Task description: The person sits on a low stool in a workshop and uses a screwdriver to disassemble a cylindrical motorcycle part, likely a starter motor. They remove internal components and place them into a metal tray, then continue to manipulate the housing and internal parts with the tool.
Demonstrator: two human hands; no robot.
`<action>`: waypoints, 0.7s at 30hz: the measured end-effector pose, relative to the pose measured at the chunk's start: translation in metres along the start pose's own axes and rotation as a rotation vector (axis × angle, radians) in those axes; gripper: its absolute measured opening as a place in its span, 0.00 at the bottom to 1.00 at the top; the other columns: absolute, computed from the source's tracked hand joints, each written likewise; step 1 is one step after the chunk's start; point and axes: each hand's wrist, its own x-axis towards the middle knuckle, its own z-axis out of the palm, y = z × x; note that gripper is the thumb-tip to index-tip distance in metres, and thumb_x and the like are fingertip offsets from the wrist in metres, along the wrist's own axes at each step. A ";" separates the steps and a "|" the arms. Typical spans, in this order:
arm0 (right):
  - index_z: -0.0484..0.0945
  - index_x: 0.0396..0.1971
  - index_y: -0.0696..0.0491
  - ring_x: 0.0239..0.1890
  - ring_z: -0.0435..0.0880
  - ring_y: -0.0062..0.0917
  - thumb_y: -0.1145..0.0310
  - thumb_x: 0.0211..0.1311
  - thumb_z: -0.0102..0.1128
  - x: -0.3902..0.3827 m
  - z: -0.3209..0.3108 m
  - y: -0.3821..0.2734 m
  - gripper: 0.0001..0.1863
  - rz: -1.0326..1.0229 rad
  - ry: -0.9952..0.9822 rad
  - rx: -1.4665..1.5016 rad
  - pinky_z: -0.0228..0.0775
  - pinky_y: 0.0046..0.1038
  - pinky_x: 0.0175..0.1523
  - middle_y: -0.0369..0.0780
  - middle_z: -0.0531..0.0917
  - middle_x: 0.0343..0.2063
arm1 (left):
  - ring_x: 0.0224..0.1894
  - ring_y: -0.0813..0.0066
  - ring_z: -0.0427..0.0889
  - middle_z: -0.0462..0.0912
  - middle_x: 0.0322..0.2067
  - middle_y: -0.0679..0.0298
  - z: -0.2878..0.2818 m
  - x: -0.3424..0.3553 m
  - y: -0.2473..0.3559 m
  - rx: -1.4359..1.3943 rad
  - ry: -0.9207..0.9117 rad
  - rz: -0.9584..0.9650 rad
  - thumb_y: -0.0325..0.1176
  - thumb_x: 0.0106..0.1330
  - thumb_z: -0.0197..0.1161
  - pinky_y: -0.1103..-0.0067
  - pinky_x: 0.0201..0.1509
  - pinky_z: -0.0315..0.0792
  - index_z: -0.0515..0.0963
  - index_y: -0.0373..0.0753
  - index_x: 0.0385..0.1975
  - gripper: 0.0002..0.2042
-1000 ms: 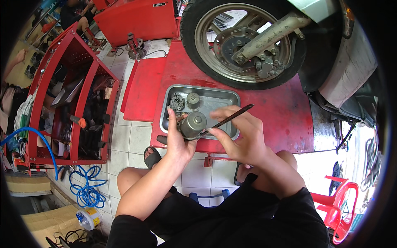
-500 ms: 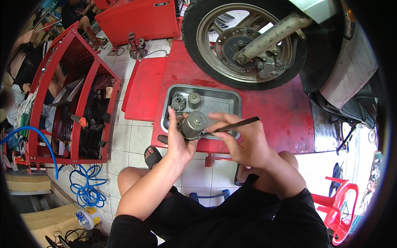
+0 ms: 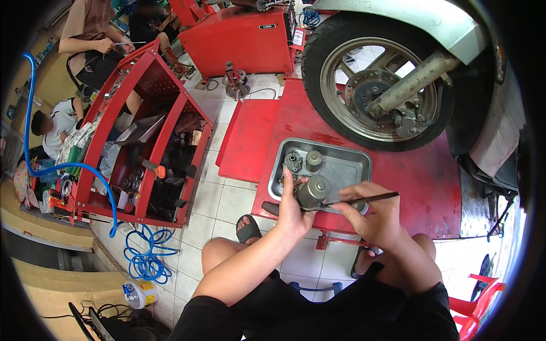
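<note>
My left hand [image 3: 296, 217] is wrapped round a grey metal cylinder [image 3: 313, 192], which looks like a small starter motor. Its rounded end with a raised boss faces up, over the tray's near side. In my right hand [image 3: 372, 219], a thin dark stick-like tool [image 3: 375, 198] is pinched between thumb and fingers. The tool's tip reaches the cylinder's lower right side; whether it touches cannot be made out. Behind lies a shallow metal tray [image 3: 368, 165] holding a smaller metal cylinder [image 3: 313, 161] and a round cast part [image 3: 293, 161]. A dark handle-like piece [image 3: 270, 208] juts out left of my left hand.
The tray stands on a red platform [image 3: 409, 187], below a motorcycle's front wheel [image 3: 378, 85]. A red tool cart [image 3: 145, 102] is at left, with a blue hose [image 3: 149, 258] on the tiles. Other people [image 3: 88, 40] are at far left; a red plastic chair [image 3: 478, 304] is at lower right.
My view has swung left, so the whole scene sits further right and lower. The fingers of my right hand have drawn in closer round the tool. My left hand keeps its hold on the cylinder.
</note>
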 end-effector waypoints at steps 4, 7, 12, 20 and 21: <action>0.83 0.44 0.60 0.37 0.90 0.36 0.80 0.54 0.72 0.004 0.016 -0.004 0.16 0.016 0.162 0.179 0.83 0.28 0.41 0.44 0.88 0.37 | 0.50 0.65 0.80 0.80 0.48 0.60 -0.005 0.004 0.000 -0.027 -0.022 -0.023 0.68 0.71 0.47 0.64 0.53 0.77 0.72 0.42 0.56 0.33; 0.80 0.47 0.60 0.42 0.89 0.38 0.81 0.55 0.70 -0.002 0.007 0.006 0.18 -0.049 0.055 0.116 0.82 0.31 0.45 0.45 0.87 0.40 | 0.46 0.68 0.83 0.82 0.40 0.63 -0.001 0.000 0.000 -0.042 -0.020 -0.007 0.67 0.69 0.54 0.63 0.52 0.76 0.72 0.46 0.40 0.26; 0.78 0.51 0.61 0.44 0.89 0.38 0.82 0.57 0.67 -0.005 0.002 0.006 0.20 0.048 -0.002 0.065 0.82 0.33 0.48 0.47 0.87 0.43 | 0.45 0.68 0.82 0.82 0.40 0.64 -0.003 0.002 -0.002 -0.039 -0.044 -0.024 0.66 0.69 0.55 0.63 0.51 0.76 0.71 0.46 0.40 0.26; 0.76 0.55 0.60 0.44 0.89 0.38 0.82 0.59 0.64 -0.005 0.005 0.010 0.22 -0.015 -0.068 0.070 0.80 0.33 0.50 0.46 0.87 0.39 | 0.44 0.68 0.83 0.82 0.39 0.63 -0.002 0.002 0.000 -0.048 -0.019 -0.025 0.66 0.69 0.55 0.65 0.50 0.76 0.71 0.45 0.40 0.26; 0.75 0.55 0.60 0.44 0.89 0.38 0.82 0.60 0.63 -0.004 0.005 0.009 0.22 0.001 -0.089 0.043 0.80 0.33 0.51 0.47 0.87 0.40 | 0.44 0.68 0.83 0.82 0.39 0.63 -0.008 0.005 -0.001 -0.041 -0.050 -0.027 0.66 0.69 0.55 0.65 0.50 0.76 0.71 0.45 0.40 0.26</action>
